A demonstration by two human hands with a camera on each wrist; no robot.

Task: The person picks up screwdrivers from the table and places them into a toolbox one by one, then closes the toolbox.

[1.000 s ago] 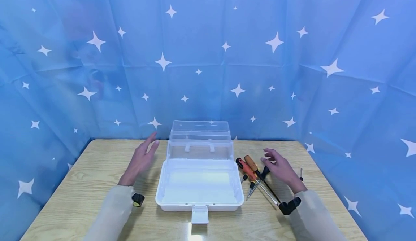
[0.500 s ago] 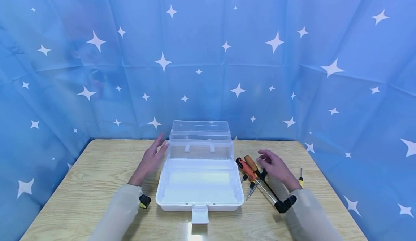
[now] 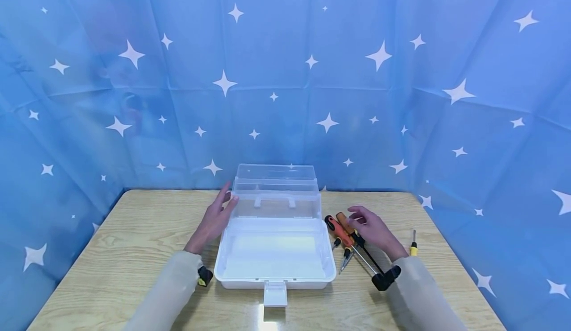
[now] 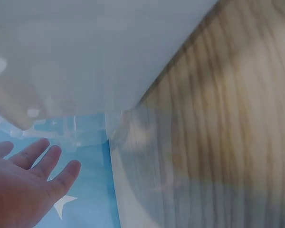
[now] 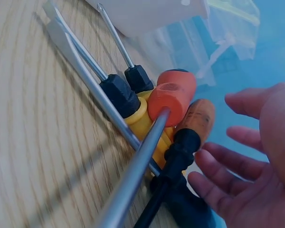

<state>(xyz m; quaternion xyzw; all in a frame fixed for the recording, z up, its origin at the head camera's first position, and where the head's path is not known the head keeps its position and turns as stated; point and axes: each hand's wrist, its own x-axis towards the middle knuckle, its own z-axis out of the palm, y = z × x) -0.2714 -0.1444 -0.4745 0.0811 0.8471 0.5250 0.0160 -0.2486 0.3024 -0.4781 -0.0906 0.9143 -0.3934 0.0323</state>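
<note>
An open white plastic box (image 3: pixel 274 259) stands on the table, its clear lid (image 3: pixel 276 205) tipped back. My left hand (image 3: pixel 213 222) is beside the lid's left edge, fingers spread and holding nothing; I cannot tell if it touches the lid. To the right of the box lies a pile of tools. On top are a red-handled screwdriver (image 3: pixel 339 231) and a brown-handled tool (image 5: pixel 198 121) with a black shaft. Yellow-and-black screwdrivers (image 5: pixel 121 97) lie under them. My right hand (image 3: pixel 372 229) hovers just right of the brown handle, fingers loosely bent around nothing.
Another yellow-and-black screwdriver (image 3: pixel 414 247) lies apart, right of my right wrist. The box's latch flap (image 3: pixel 275 295) hangs toward the front of the wooden table (image 3: pixel 134 251). A blue star-printed curtain (image 3: pixel 276 73) closes off the back and sides.
My left hand has moved right, up to the lid's edge. My right hand has shifted left, closer to the brown handle. The box stays in place.
</note>
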